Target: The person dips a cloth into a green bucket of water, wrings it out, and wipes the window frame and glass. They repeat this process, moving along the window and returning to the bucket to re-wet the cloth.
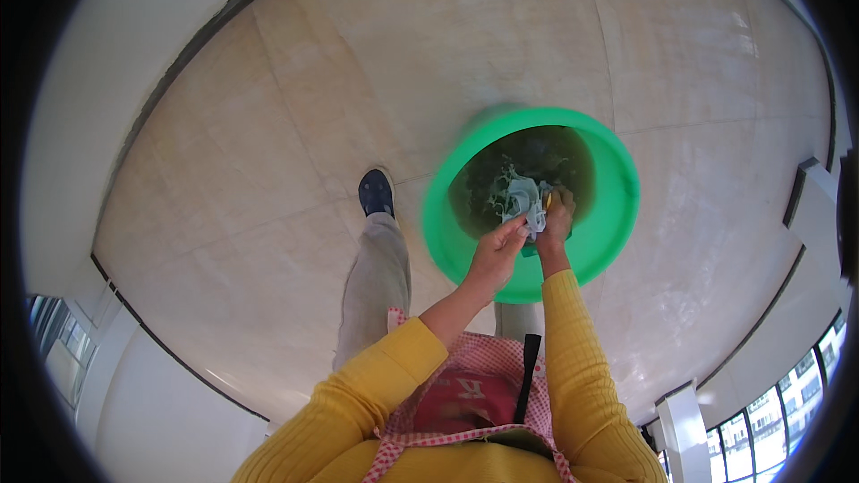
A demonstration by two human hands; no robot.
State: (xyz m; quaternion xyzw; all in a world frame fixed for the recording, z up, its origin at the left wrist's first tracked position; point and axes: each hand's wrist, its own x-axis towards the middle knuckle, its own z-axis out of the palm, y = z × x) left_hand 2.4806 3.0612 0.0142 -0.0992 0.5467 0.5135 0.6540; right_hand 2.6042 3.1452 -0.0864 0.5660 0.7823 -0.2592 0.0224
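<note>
Over a green plastic tub (624,204) of dark, murky water (483,177), both my hands hold a pale, wet cloth-like bundle (522,193) with stringy, frayed edges. My left hand (496,251) pinches its near end between thumb and fingers. Around its right side my right hand (557,218) is closed, the fingers partly hiding it. A small yellow piece (548,201) shows beside the right fingers; what it belongs to cannot be made out. Below the hands, a darker green piece (530,250) is partly covered.
The tub stands on a beige tiled floor (510,33). To its left is my foot in a dark blue clog (376,192); my other leg is mostly hidden behind the tub. White walls (161,389) edge the floor, with a pillar (684,436) and windows (765,422) at the lower right.
</note>
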